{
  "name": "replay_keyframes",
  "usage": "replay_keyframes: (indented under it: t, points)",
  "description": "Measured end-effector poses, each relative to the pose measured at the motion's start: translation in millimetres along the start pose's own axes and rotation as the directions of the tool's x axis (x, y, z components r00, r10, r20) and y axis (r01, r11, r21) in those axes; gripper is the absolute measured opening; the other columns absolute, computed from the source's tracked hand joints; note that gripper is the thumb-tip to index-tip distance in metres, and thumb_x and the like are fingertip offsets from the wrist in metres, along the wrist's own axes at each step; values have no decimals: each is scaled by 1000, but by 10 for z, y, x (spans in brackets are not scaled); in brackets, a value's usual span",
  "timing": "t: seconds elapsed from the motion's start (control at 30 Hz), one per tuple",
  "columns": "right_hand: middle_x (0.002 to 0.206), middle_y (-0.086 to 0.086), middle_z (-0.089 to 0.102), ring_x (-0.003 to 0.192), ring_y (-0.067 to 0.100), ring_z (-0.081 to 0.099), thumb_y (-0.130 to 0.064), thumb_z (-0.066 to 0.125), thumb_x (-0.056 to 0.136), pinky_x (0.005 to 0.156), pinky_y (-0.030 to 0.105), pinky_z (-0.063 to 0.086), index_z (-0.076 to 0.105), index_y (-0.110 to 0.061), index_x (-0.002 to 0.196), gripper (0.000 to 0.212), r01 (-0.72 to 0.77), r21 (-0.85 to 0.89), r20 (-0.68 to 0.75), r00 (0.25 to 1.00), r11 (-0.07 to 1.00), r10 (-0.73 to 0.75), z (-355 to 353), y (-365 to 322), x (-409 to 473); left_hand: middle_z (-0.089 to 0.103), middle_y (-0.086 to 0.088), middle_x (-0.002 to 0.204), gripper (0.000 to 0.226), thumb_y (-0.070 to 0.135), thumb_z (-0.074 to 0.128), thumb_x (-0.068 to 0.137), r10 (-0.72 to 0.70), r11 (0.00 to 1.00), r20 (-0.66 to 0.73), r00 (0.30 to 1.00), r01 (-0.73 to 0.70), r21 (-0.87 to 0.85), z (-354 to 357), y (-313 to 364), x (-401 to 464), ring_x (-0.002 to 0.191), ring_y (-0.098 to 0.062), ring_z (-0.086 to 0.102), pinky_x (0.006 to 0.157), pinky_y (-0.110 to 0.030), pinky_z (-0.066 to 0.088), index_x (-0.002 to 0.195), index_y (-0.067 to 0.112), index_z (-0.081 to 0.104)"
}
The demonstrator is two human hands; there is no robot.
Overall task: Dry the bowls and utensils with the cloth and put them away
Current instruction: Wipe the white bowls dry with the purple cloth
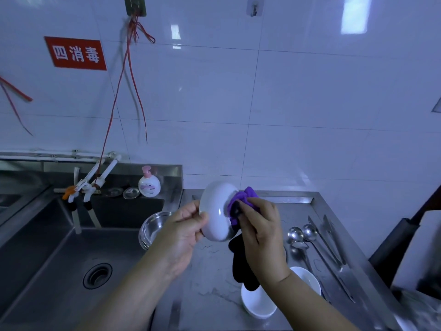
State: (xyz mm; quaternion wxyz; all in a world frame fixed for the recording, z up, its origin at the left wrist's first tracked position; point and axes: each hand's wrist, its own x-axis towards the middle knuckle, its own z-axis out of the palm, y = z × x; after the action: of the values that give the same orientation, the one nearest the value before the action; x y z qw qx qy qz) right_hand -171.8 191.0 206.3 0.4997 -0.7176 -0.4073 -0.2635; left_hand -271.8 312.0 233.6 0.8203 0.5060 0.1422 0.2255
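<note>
My left hand (185,231) grips the rim of a white bowl (216,212), held on its side above the steel counter (214,271). My right hand (259,231) holds a purple and black cloth (243,197) bunched against the bowl's right side, and the cloth's dark end hangs down below my wrist. A second white bowl (256,304) stands on the counter under my right forearm. A steel bowl (152,226) sits at the sink's edge behind my left hand. Two ladles (301,232), a spoon and tongs (333,242) lie on the counter to the right.
A deep steel sink (71,259) with a drain fills the left side, with taps (88,187) above it. A pink-capped soap bottle (149,182) and small metal lids stand on the sink's back ledge. White tiled wall rises behind; dark and white objects crowd the right edge.
</note>
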Motion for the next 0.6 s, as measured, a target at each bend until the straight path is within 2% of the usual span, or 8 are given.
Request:
replay_keyframes:
  t: [0.17, 0.27, 0.33, 0.4, 0.47, 0.53, 0.6]
  points:
    - [105, 5, 61, 96, 19, 46, -12, 44, 94, 81, 31, 46, 71, -4, 100, 29, 181, 44, 130, 974, 983, -185, -58, -42, -42, 68, -13, 95, 29, 8, 54, 74, 8, 996, -36, 999, -12, -94, -57, 112, 51, 86, -21, 63, 82, -32, 46, 101, 3, 62]
    - [101, 9, 65, 94, 21, 49, -17, 41, 99, 76, 39, 49, 73, -5, 95, 35, 316, -18, 193, 932, 949, -307, -138, 60, -67, 70, -7, 94, 32, 9, 54, 71, 5, 995, -49, 999, -10, -95, -105, 177, 65, 85, -14, 65, 76, -25, 47, 103, 3, 61]
    - [98, 7, 66, 94, 21, 50, -8, 50, 93, 75, 41, 49, 73, -8, 90, 24, 382, -94, 203, 912, 919, -358, -190, 161, -40, 67, -9, 98, 37, 10, 55, 70, -16, 997, -42, 999, 13, -77, -126, 187, 50, 88, -16, 62, 77, -28, 44, 106, 1, 59]
    - [96, 5, 65, 92, 21, 50, 7, 62, 80, 73, 40, 48, 72, -10, 85, 21, 386, -144, 170, 917, 911, -362, -214, 222, 24, 67, -8, 96, 34, 10, 56, 71, -36, 998, -38, 999, 34, -59, -134, 180, 40, 88, -18, 61, 78, -31, 43, 104, 2, 60]
    - [95, 5, 65, 91, 20, 49, 13, 69, 71, 73, 39, 48, 72, -9, 82, 24, 365, -171, 150, 928, 915, -342, -199, 227, 100, 70, -7, 91, 25, 7, 55, 77, -43, 999, -37, 998, 43, 0, -123, 151, 38, 84, -17, 62, 75, -31, 43, 100, 4, 63]
    - [95, 7, 66, 91, 21, 49, 11, 69, 73, 74, 38, 49, 73, -7, 84, 21, 336, -184, 148, 939, 924, -312, -162, 194, 128, 69, -9, 90, 20, 1, 51, 85, -46, 998, -51, 998, 48, 50, -106, 111, 36, 82, -19, 61, 73, -32, 44, 99, 4, 64]
    - [98, 9, 66, 92, 21, 48, 4, 61, 82, 76, 37, 49, 73, -5, 90, 17, 288, -163, 104, 956, 944, -273, -139, 149, 139, 69, -12, 93, 20, -1, 49, 89, -46, 997, -57, 997, 49, 59, -97, 70, 33, 83, -21, 61, 73, -32, 45, 99, 4, 65]
